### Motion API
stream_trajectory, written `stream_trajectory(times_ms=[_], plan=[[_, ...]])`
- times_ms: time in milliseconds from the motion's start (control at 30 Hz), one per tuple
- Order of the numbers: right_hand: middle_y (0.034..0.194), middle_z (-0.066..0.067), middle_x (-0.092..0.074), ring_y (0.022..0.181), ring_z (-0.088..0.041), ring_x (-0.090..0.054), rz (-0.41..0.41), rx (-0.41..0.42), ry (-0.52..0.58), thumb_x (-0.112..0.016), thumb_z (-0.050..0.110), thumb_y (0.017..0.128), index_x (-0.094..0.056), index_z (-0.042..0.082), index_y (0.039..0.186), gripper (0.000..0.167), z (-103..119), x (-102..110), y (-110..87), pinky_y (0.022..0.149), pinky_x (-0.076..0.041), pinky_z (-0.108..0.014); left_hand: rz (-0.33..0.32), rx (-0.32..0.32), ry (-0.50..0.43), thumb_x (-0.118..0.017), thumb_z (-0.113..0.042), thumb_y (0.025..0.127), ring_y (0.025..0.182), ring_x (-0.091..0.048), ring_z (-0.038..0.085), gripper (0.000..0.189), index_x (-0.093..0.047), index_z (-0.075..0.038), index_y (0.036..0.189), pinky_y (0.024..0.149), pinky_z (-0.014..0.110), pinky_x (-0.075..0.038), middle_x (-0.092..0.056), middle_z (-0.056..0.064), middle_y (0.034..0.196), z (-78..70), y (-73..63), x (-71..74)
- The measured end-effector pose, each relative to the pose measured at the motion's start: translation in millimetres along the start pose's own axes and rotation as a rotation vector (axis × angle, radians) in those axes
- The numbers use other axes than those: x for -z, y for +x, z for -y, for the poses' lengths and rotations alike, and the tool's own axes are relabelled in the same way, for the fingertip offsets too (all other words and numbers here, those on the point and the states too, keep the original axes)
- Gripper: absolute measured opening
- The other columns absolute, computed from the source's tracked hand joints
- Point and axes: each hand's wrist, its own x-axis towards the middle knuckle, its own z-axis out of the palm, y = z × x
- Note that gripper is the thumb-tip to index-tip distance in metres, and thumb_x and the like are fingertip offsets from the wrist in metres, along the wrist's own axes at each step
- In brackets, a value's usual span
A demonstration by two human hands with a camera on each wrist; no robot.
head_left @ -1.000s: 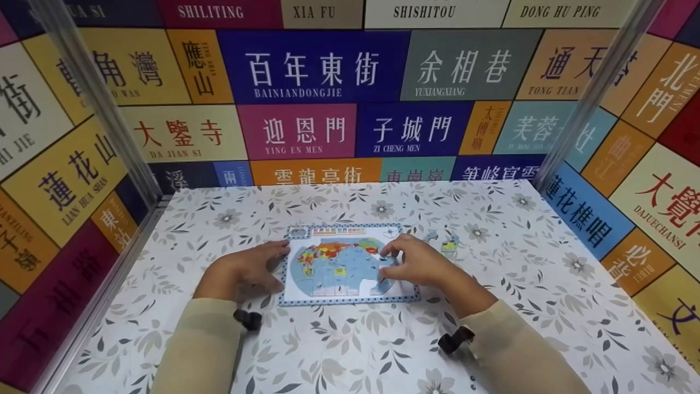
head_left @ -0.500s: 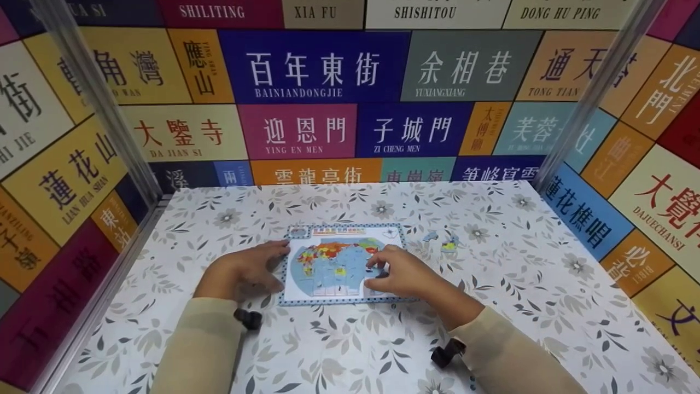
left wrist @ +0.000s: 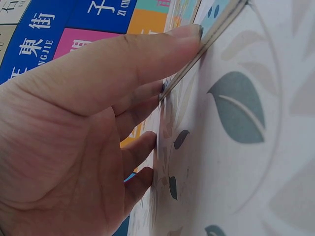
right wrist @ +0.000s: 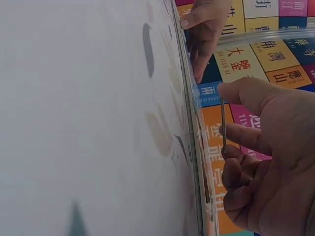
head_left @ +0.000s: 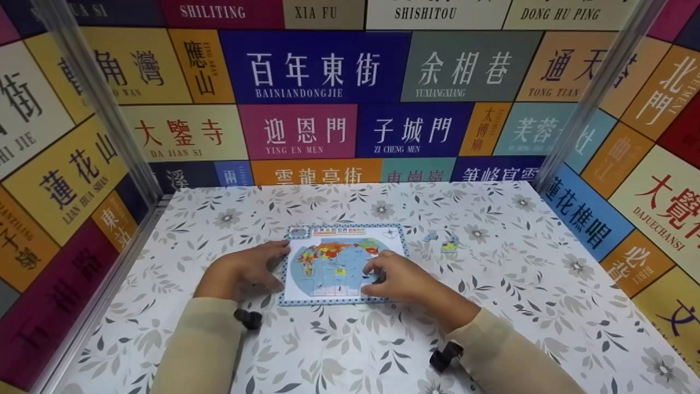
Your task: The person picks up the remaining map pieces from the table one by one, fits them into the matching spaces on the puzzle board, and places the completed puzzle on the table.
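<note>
Near the middle of the tabletop [head_left: 339,355]: world-map puzzle board [head_left: 322,301], flat, with dotted blue rim and coloured map inside.
Left hand [head_left: 246,268]: at the board's left side, with thumb on the rim; fingers apart, loosely spread, tips against the edge.
Right hand [head_left: 402,276]: over the board's right part; fingers clamped with the thumb on a thin puzzle piece [right wrist: 223,112].
Held piece: edge-on in the right wrist view, clear of the board; printed face hidden.
Loose pieces [head_left: 449,245]: two, small, between the board and the tabletop's right edge, close together; touching or apart, cannot tell.
Sleeves [head_left: 197,345]: beige, across the near part of the tabletop.
Walls [head_left: 322,41]: beyond the far edge and both sides, in bright lettered panels.
</note>
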Motion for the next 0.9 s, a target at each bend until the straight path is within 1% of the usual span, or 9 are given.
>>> stream_trajectory(times_ms=[133, 300, 633, 867, 900], plan=[[0.115, 0.003, -0.065, 0.098, -0.012, -0.061, 0.016, -0.014, -0.009, -0.088, 0.043, 0.086, -0.077, 0.023, 0.115, 0.036, -0.8, -1.0, 0.4, 0.091, -0.054, -0.037, -0.002, 0.008, -0.011, -0.099, -0.019, 0.072, 0.171, 0.0, 0.03, 0.104, -0.048, -0.044, 0.159, 0.136, 0.065, -0.006, -0.018, -0.019, 0.179, -0.2, 0.0, 0.1], [0.111, 0.004, -0.065, 0.097, -0.012, -0.061, 0.025, -0.027, -0.016, -0.088, 0.044, 0.086, -0.077, 0.023, 0.114, 0.036, -2.7, -2.8, 1.7, 0.091, -0.053, -0.037, -0.005, 0.008, 0.0, -0.099, -0.02, 0.072, 0.171, -0.001, 0.03, 0.105, -0.047, -0.045, 0.159, 0.136, 0.066, -0.006, -0.018, -0.019, 0.18, 0.6, 0.5, 0.4], [0.114, 0.004, -0.065, 0.098, -0.012, -0.06, 0.026, -0.014, -0.025, -0.088, 0.045, 0.087, -0.077, 0.022, 0.116, 0.039, -4.5, -5.4, 2.4, 0.094, -0.052, -0.037, 0.0, 0.021, -0.003, -0.099, -0.02, 0.072, 0.171, -0.001, 0.029, 0.106, -0.046, -0.046, 0.16, 0.136, 0.065, -0.006, -0.018, -0.02, 0.179, 0.1, 0.5, 0.0], [0.114, 0.003, -0.066, 0.099, -0.011, -0.062, 0.011, 0.024, -0.048, -0.089, 0.041, 0.086, -0.077, 0.02, 0.114, 0.037, -5.3, -7.5, 1.7, 0.095, -0.054, -0.039, 0.003, -0.053, 0.155, -0.096, -0.024, 0.077, 0.171, -0.004, 0.031, 0.104, -0.041, -0.039, 0.165, 0.136, 0.066, -0.01, -0.016, -0.017, 0.181, 1.0, 2.1, 1.3], [0.114, 0.003, -0.066, 0.099, -0.011, -0.062, 0.014, 0.02, -0.044, -0.089, 0.041, 0.086, -0.077, 0.02, 0.114, 0.037, -5.1, -7.2, 1.4, 0.095, -0.054, -0.039, 0.003, -0.054, 0.157, -0.096, -0.025, 0.077, 0.171, -0.004, 0.032, 0.104, -0.041, -0.039, 0.165, 0.136, 0.066, -0.01, -0.015, -0.016, 0.181, 1.2, 2.4, 1.4]])
